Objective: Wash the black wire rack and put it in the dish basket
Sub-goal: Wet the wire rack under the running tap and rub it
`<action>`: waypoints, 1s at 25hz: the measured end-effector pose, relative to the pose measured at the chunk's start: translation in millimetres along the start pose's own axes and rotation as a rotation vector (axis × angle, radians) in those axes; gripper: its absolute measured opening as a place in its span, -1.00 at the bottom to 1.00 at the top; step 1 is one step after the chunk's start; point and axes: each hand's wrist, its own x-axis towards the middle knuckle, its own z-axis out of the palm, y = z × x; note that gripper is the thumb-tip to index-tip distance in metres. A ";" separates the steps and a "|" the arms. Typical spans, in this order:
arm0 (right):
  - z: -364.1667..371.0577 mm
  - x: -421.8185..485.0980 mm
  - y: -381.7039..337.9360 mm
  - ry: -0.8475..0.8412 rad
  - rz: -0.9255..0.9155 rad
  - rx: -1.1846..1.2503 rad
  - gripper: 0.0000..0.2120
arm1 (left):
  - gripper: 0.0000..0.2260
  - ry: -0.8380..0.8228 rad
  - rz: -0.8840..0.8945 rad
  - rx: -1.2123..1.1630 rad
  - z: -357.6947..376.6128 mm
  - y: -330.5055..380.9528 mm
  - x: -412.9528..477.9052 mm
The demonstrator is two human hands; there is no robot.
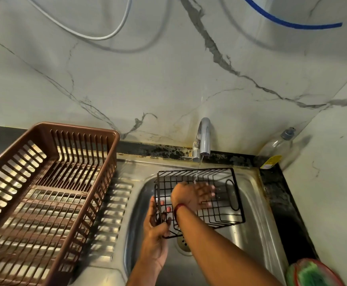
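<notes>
Right now the black wire rack (201, 200) is hanging over the steel sink (251, 234) under the faucet (204, 138), its left end being gripped by the left hand (156, 228), while the right hand (193, 195) is lying flat and spread inside it; the brown dish basket (44, 193) is sitting just left.

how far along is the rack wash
Midway. Water runs from the tap onto the rack, held over the sink by the left hand while the right hand rubs inside it. Left: finish rinsing, then move it into the empty basket.
</notes>
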 end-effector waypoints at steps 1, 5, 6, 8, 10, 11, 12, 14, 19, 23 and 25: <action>7.2 6.6 2.0 0.006 -0.142 -0.123 -0.35 | -0.07 0.023 -0.003 -0.005 -3.6 0.7 1.4; 19.7 25.5 4.8 -0.163 -0.352 -0.172 -0.33 | 0.04 0.125 0.029 -0.054 -16.2 11.9 7.2; 23.1 25.2 2.2 -0.158 -0.242 -0.125 -0.29 | 0.02 0.129 0.035 -0.083 -15.7 14.7 6.8; 29.2 23.6 -3.3 -0.077 0.036 0.078 -0.16 | 0.01 0.121 0.027 -0.152 -14.6 17.0 5.3; 27.2 25.5 -5.3 -0.109 0.200 0.382 -0.10 | 0.03 0.125 0.018 -0.181 -15.2 15.7 5.8; 26.9 24.4 -10.9 -0.103 0.267 0.419 -0.14 | 0.02 0.115 0.025 -0.181 -17.0 13.8 7.0; 23.7 20.8 -12.8 -0.072 0.291 0.389 -0.18 | 0.02 0.095 0.026 -0.178 -18.5 12.7 7.6; 18.4 8.8 -20.0 -0.043 0.252 0.255 -0.19 | 0.00 0.057 0.006 -0.167 -18.2 11.9 8.8; 28.1 21.5 -5.6 -0.002 -0.201 -0.102 -0.28 | 0.01 0.014 0.000 -0.119 -10.7 11.7 8.0; 8.7 21.4 8.6 -0.104 0.079 0.197 -0.24 | -0.03 0.042 0.005 -0.122 -7.3 18.6 4.4; -4.4 4.9 11.6 -0.327 0.037 0.310 -0.18 | -0.04 0.057 0.018 -0.074 -8.8 26.0 2.6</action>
